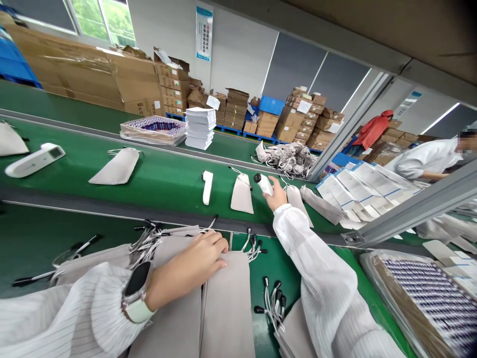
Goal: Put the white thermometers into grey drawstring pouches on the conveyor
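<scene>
White thermometer (266, 185) in the right hand (276, 195) is just right of the lone grey pouch (242, 196), at the level of its far half. The green belt (171, 174) runs under that pouch and out to both sides. Nearer the person than the pouch lies the green worktop (261, 268), bearing the stacked pouches (228, 303). The tray of striped packs (428, 288) is well to the pouch's right, on the near side.

The left hand (201, 256) lies on the stack, nearer the person and left of the pouch, fingers bent and close together; whether they pinch fabric, I cannot tell. The right hand, the nearer one to the pouch, pinches the thermometer between thumb and fingers. A second thermometer (207, 189) lies left of the pouch. The held one's long axis slants, its dark end (257, 177) pointing away from the palm, up and towards the pouch's side.
</scene>
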A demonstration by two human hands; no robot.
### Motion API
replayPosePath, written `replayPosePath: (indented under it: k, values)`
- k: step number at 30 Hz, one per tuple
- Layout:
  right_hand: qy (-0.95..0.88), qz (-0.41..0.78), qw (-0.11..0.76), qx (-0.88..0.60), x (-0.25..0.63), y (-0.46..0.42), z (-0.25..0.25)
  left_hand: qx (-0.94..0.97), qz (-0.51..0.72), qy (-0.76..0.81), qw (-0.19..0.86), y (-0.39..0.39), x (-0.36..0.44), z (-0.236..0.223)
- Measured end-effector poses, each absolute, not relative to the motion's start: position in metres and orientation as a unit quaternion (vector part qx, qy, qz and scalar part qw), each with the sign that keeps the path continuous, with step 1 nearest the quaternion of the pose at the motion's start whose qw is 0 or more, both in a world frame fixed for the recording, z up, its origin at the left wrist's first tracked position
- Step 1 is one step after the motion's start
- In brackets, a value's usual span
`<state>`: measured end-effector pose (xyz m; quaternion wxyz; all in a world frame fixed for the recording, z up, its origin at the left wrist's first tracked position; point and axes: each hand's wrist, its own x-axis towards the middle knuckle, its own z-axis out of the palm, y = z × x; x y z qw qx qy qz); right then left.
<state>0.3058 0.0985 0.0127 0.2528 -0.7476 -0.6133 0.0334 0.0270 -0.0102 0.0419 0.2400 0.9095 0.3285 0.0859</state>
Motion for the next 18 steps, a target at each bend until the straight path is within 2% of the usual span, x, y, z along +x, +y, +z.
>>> replayPosePath:
  k: [4, 8, 13, 18]
  values:
    - [-0.559, 0.101, 0.461, -0.682, 0.306, 0.101, 0.028, 0.908, 0.083, 0.331, 0.243, -0.012, 0.027, 0.043]
    - [-0.518, 0.225, 0.554, -0.612, 0.289, 0.094, 0.042, 0.909, 0.061, 0.335, 0.24, -0.012, 0.025, 0.042]
    - [-0.442, 0.51, 0.581, -0.455, 0.253, 0.062, 0.079, 0.923, 0.059, 0.327, 0.196, -0.017, 0.024, 0.042]
    - [-0.481, 0.584, 0.548, -0.357, 0.228, 0.029, 0.107, 0.94, 0.071, 0.31, 0.122, -0.023, 0.025, 0.043]
